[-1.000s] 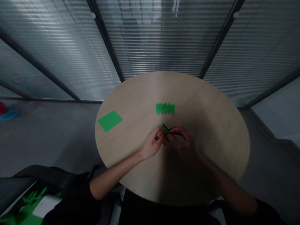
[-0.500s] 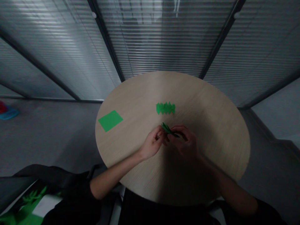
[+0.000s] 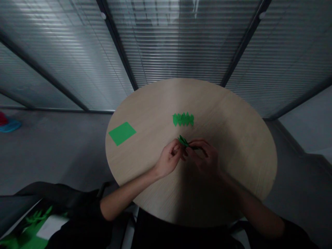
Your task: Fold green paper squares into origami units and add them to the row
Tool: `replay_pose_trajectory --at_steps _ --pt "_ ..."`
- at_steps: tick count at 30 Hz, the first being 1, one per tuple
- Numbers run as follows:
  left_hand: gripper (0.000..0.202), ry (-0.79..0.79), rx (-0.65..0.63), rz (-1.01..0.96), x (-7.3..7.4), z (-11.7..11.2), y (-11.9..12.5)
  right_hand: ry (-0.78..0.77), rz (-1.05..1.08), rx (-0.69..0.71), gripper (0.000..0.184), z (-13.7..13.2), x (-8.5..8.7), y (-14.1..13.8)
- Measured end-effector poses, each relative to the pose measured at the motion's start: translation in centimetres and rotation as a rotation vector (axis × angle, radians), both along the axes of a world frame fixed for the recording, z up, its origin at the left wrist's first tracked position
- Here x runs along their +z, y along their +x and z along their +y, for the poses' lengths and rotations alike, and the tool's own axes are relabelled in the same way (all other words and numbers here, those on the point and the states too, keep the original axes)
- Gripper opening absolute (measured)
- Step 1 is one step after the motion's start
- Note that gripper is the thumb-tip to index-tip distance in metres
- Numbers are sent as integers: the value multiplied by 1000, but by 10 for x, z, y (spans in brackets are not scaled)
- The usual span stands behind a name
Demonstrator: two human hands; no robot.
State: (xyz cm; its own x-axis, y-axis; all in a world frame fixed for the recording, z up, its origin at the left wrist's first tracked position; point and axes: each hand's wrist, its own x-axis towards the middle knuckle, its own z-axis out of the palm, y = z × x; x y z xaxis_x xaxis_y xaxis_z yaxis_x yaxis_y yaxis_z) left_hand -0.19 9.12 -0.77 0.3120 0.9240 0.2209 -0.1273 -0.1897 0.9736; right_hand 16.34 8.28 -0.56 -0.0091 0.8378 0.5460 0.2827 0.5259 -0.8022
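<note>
"What's the step?"
"Folding, it seems: the left hand (image 3: 169, 158) and right hand (image 3: 206, 156) both pinch the small green paper (image 3: 183, 141) over the surface (image 3: 153, 103), near the row of folded pieces (image 3: 183, 119)."
"Next move?"
"Probably calls for steady fingertips and light, even pressing."
</note>
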Motion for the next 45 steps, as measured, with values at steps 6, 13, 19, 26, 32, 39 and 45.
replay_pose_trajectory --at_steps 6,13,19,26,32,39,45 --pt "22 24 69 0 -1 -3 0 98 -66 2 11 -2 1 -2" --pt "27 -51 89 -42 0 -2 1 -137 113 73 9 -1 3 -2" --pt "30 -69 43 18 2 1 0 -516 344 207 30 7 0 0" --pt "17 124 132 278 -4 -5 -4 -513 240 191 27 11 -3 3" --pt "22 195 162 329 -9 -7 -6 -484 206 215 21 10 -3 4" --pt "16 291 162 419 -12 -8 -9 -522 151 193 17 13 -3 5" --pt "19 246 136 403 -9 -7 -5 -501 172 116 17 12 -1 5"
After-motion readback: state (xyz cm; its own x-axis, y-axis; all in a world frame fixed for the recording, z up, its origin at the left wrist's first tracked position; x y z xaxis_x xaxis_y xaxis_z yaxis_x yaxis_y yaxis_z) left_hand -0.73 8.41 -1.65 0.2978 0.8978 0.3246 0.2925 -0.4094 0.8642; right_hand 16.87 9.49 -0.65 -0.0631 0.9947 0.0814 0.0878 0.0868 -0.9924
